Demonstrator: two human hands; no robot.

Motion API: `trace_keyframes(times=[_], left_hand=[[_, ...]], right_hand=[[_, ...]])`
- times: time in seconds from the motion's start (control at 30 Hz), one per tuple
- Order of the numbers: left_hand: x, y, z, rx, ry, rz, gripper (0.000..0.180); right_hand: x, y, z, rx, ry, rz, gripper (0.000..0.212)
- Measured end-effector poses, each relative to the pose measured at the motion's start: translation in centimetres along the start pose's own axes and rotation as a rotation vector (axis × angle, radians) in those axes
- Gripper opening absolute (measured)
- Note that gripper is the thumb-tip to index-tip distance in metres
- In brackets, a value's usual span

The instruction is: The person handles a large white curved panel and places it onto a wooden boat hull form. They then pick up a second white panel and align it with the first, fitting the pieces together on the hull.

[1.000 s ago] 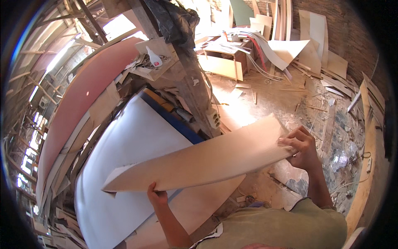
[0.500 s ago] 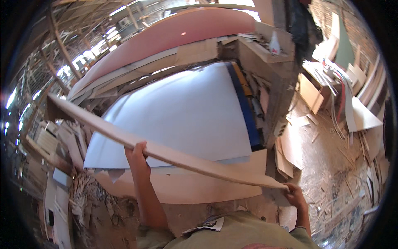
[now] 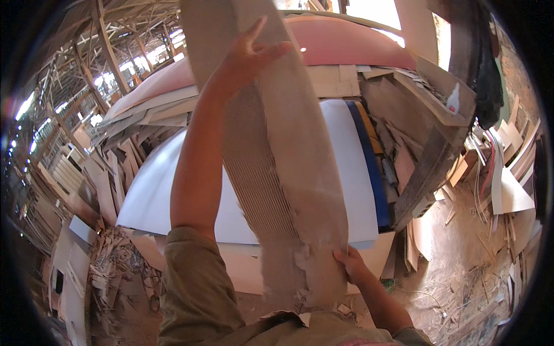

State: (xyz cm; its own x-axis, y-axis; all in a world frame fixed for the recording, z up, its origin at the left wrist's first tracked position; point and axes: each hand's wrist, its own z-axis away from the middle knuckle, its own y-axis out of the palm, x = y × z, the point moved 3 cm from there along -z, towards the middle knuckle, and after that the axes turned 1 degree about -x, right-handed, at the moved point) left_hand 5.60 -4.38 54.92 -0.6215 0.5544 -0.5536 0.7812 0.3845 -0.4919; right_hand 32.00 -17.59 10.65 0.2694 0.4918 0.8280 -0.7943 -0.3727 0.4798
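Note:
A long board (image 3: 297, 150) stretches up and away in front of me, its face turned toward me. One strip of that face is ribbed; the rest is smooth and brownish, with a ragged patch near the lower end. Against its upper part is my left hand (image 3: 245, 57), thumb and finger spread apart. Lower down, my right hand (image 3: 352, 265) grips the board's right edge, thumb on the face and fingers mostly hidden behind. Behind the board lies a large white sheet (image 3: 156, 190), partly covered from sight.
A curved red panel (image 3: 352, 43) rests on stacked sheets at the back. A wooden post (image 3: 424, 173) and a ledge with a white bottle (image 3: 453, 99) stand right. Wood scraps (image 3: 124, 259) litter the left floor; offcuts (image 3: 513, 190) lean at far right.
The board has swung from lying crosswise, edge toward me, to pointing away with its ribbed face showing. My left hand rose and its fingers spread; my right hand moved left.

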Motion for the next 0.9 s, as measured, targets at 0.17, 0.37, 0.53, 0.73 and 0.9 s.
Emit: trace_keyframes(times=[0.17, 0.37, 0.53, 0.73, 0.9], left_hand=[[-1.5, -5.1, 12.5, -0.08, 0.299, -0.282, 0.076], [7.5, -15.9, 38.3, -0.438, -0.459, -0.322, 0.058], [14.3, -15.7, 74.6, -0.511, -1.469, -0.583, 0.051], [0.2, 4.8, 106.8, -0.145, -2.312, -0.312, 0.05], [-12.6, 19.8, 106.5, -0.291, -2.586, 0.197, 0.043]], right_hand=[[14.1, 10.9, -12.3, -0.003, -0.308, 0.277, 0.057], [33.7, 16.5, -26.2, -0.002, -0.586, 0.334, 0.048], [41.3, 14.0, -33.7, -0.095, -0.645, 0.426, 0.045], [44.1, 12.6, -40.2, -0.166, -0.7, 0.519, 0.04], [44.5, 11.1, -41.7, -0.183, -0.74, 0.492, 0.037]])
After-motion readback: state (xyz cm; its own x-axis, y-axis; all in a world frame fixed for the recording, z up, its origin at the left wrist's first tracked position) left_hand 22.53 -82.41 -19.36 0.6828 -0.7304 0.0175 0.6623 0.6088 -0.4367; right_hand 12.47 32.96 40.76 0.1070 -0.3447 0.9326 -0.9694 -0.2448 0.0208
